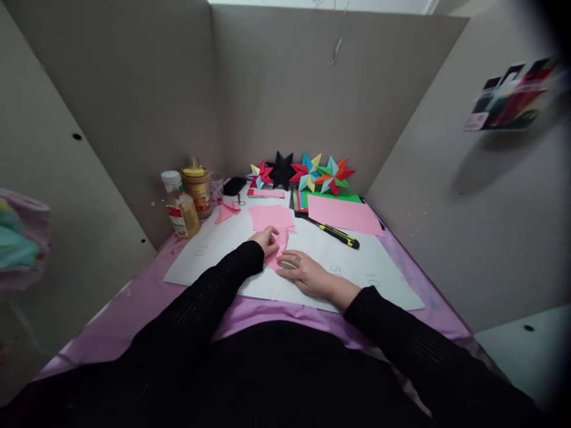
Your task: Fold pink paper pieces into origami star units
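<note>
A small folded pink paper piece (277, 251) lies on the white board (223, 249) in front of me. My left hand (266, 239) pinches its upper edge with curled fingers. My right hand (304, 273) presses down on its lower right part, fingers together and flat on the paper. Both arms wear black sleeves. Just beyond the hands lies a pink square sheet (270, 217).
A larger pink sheet (343, 215) lies on a stack of coloured papers, with a yellow-black utility knife (335, 233) beside it. Several paper stars (307, 171) line the back wall. Two bottles (181, 205) stand at left, near a folded pink piece (227, 211). Grey partition walls enclose the desk.
</note>
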A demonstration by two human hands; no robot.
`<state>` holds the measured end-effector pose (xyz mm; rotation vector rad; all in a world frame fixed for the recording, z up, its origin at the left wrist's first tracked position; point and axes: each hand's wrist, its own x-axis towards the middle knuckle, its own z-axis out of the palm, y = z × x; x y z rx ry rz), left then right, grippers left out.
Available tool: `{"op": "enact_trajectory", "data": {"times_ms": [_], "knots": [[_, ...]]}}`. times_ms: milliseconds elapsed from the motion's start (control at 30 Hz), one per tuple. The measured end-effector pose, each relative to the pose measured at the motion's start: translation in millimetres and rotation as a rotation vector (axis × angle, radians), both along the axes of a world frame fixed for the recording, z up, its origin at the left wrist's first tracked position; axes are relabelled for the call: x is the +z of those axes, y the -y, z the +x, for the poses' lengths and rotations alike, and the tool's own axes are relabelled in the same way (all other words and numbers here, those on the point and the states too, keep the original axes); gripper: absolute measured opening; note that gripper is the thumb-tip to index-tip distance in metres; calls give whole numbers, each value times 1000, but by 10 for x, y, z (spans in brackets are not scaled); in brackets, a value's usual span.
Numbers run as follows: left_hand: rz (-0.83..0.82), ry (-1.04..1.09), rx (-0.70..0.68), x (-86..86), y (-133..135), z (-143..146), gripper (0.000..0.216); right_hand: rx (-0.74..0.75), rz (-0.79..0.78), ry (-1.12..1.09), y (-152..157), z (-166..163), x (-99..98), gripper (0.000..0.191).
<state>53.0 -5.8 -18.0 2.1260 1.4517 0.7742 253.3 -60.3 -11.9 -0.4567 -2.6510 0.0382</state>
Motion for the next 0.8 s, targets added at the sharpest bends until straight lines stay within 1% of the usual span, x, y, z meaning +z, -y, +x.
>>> {"op": "enact_trajectory", "data": {"times_ms": [200, 400, 567, 700, 800], "knots": [[20, 38, 28, -4, -9, -19, 36, -15, -38, -21, 24, 9, 5, 29], [-38, 118, 48, 1, -24, -12, 42, -31, -29, -8, 20, 5, -14, 30], [-48, 126, 127, -8, -37, 4, 40, -4, -32, -26, 1, 1, -49, 30], [-9, 79, 188, 36, -42, -12, 38, 5, -45, -59, 8, -2, -48, 29], [106, 16, 254, 104, 65, -67, 28, 3, -51, -65, 15, -5, -35, 29]]}}
